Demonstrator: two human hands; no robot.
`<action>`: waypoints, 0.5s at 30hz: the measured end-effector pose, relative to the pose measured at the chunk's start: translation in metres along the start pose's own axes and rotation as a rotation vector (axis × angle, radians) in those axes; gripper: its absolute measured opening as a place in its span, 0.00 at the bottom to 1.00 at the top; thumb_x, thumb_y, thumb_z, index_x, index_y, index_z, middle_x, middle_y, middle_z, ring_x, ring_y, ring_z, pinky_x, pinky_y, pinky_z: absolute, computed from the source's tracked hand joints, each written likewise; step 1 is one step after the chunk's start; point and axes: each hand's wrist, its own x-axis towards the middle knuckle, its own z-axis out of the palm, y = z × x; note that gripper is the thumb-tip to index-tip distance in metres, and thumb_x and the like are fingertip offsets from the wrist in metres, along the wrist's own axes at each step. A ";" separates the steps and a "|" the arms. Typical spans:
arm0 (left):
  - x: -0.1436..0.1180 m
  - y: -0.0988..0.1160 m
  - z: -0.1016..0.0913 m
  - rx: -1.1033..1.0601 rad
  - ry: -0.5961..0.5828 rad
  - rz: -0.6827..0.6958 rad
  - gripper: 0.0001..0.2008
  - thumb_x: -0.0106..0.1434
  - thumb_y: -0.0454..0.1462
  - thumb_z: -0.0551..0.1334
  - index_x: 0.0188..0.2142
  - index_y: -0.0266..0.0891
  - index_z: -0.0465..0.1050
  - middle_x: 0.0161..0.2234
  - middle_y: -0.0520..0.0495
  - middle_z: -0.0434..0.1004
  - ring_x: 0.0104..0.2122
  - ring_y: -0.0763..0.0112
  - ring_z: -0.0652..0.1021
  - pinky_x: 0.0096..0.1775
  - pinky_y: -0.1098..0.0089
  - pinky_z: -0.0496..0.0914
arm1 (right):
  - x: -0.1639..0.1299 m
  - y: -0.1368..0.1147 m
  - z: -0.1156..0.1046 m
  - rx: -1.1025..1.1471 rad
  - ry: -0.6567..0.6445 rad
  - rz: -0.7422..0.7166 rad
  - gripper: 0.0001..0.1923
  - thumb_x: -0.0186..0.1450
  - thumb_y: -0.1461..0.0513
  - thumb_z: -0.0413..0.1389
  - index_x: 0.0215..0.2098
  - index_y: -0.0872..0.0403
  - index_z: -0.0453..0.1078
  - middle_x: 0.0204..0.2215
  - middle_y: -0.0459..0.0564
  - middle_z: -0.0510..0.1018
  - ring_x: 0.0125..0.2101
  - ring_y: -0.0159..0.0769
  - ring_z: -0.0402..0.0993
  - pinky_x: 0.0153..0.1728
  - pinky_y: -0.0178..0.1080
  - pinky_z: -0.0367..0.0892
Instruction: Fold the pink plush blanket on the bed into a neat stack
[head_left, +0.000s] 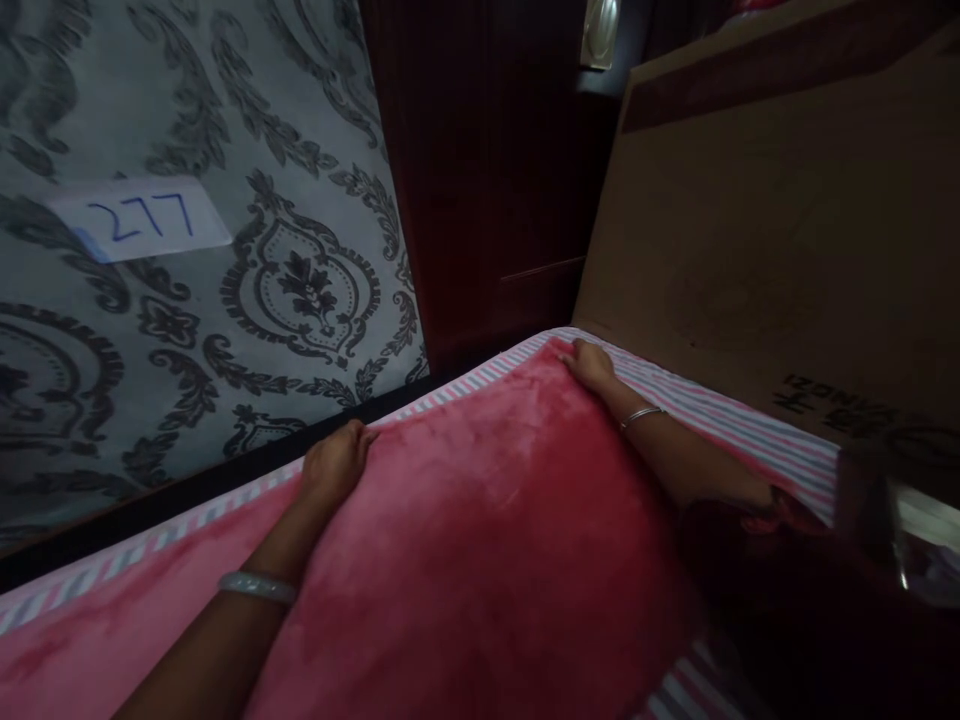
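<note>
A plush pink and red blanket lies spread over a striped bed sheet. My left hand is closed on the blanket's far edge, close to the wall side of the bed, with a pale bangle on the wrist. Farther off, my right hand grips the blanket's far corner, its thumb and fingers pinching the fabric; a thin silver bracelet sits on that wrist. Between the two hands the blanket's edge runs fairly straight, beside a strip of the striped sheet. Some fingertips are hidden by the cloth and the hands.
Patterned wallpaper with a paper label reading 277 rises on the left. Behind the bed's far corner stands a dark red door with a metal handle plate. A large cardboard box borders the bed's right side.
</note>
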 end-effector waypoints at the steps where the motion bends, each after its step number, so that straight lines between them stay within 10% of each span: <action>1: 0.000 0.000 0.003 0.011 0.005 -0.008 0.17 0.72 0.46 0.47 0.40 0.41 0.71 0.40 0.39 0.82 0.42 0.55 0.81 0.37 0.65 0.66 | -0.001 0.002 0.004 0.002 0.031 -0.010 0.23 0.72 0.50 0.49 0.57 0.57 0.68 0.52 0.62 0.76 0.52 0.47 0.73 0.45 0.39 0.66; 9: 0.003 0.001 0.007 0.040 -0.047 0.013 0.19 0.72 0.47 0.45 0.44 0.41 0.71 0.43 0.39 0.81 0.45 0.54 0.80 0.40 0.65 0.69 | -0.005 0.010 -0.020 0.023 -0.141 0.002 0.31 0.72 0.44 0.47 0.54 0.60 0.73 0.53 0.64 0.76 0.52 0.49 0.74 0.46 0.39 0.67; 15: 0.001 -0.004 -0.005 -0.055 -0.076 0.109 0.23 0.72 0.47 0.45 0.44 0.38 0.73 0.42 0.38 0.81 0.42 0.56 0.80 0.41 0.64 0.71 | -0.066 0.075 -0.058 0.035 -0.266 0.079 0.32 0.73 0.45 0.44 0.48 0.62 0.77 0.47 0.62 0.80 0.45 0.45 0.77 0.42 0.38 0.69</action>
